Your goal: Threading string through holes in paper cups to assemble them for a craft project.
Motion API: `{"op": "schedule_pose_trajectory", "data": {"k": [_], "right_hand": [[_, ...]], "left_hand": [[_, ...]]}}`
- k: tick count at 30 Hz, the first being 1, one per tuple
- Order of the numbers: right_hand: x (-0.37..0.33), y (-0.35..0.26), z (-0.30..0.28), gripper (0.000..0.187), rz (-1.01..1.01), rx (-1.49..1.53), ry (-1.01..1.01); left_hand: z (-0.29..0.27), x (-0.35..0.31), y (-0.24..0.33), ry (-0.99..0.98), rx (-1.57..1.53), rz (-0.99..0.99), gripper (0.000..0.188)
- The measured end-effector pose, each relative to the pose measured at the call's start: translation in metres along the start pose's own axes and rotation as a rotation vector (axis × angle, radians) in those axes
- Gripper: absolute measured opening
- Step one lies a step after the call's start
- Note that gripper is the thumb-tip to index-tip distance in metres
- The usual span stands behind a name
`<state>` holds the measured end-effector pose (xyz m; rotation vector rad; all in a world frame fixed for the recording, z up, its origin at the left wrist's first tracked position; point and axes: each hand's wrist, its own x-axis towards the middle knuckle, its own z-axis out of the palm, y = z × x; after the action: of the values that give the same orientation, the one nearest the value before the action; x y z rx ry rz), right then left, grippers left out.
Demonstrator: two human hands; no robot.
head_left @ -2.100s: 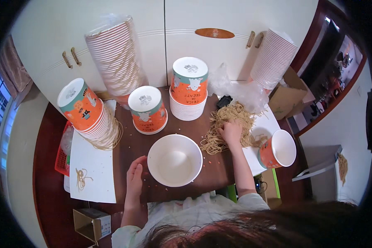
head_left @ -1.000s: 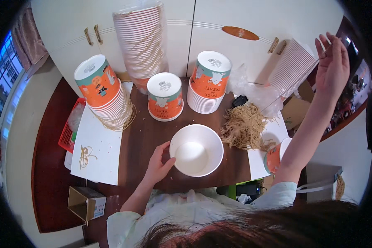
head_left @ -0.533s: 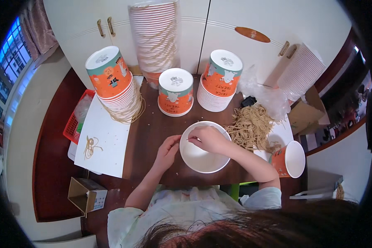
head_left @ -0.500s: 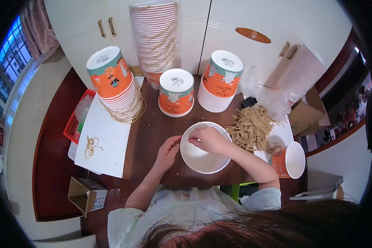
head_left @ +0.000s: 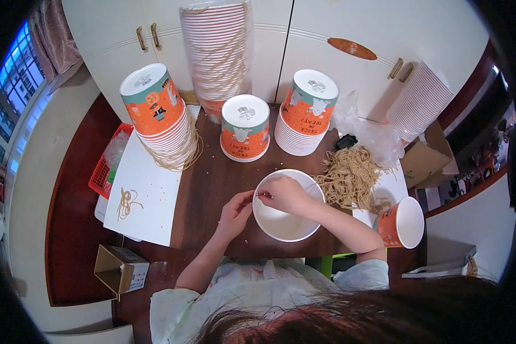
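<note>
A paper bucket (head_left: 288,227), white inside, stands mouth up in front of me on the dark brown table. My left hand (head_left: 235,215) is against the outside of its left wall, fingers closed at the rim. My right hand (head_left: 285,196) reaches inside the bucket, thumb and fingers pinched together by the left wall, opposite the left fingertips. A faint thin strand, seemingly cord, shows beside the right hand near the far right rim. The pinched fingertips hide what they hold. Right of the bucket lies a tangled pile of tan cord (head_left: 353,176).
Upside-down orange buckets stand as a left stack (head_left: 155,112), a single bucket (head_left: 245,135) and a right stack (head_left: 307,112). Behind rises a tall wrapped stack (head_left: 218,57). Another bucket (head_left: 389,222) lies tipped at the right edge. Loose cord (head_left: 128,203) rests on the white sheet (head_left: 146,215).
Both hands and the bucket have shifted slightly to the right. The right fingertips stay pinched at the bucket's left wall, and the left fingers have moved slightly along the rim.
</note>
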<state>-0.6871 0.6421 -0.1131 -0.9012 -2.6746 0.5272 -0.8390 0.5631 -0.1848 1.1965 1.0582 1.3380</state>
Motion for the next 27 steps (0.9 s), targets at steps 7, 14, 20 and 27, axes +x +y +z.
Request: {"op": "schedule_pose_trajectory", "data": {"k": [7,14,20,27], "right_hand": [[0.001,-0.002,0.000,0.014,0.057,-0.019,-0.029],[0.002,0.000,0.002,0.014,0.026,0.021,-0.012],[0.004,-0.005,-0.003,0.014,0.047,0.025,-0.033],[0.003,-0.006,-0.003,0.015,0.062,0.056,-0.042]], "left_hand": [[0.000,-0.001,-0.001,0.017,0.068,0.015,0.028],[0.002,0.001,0.000,0.027,0.105,0.053,0.027],[0.001,0.003,0.000,0.037,0.197,0.106,0.026],[0.003,0.005,0.013,0.086,0.491,0.222,0.022]]}}
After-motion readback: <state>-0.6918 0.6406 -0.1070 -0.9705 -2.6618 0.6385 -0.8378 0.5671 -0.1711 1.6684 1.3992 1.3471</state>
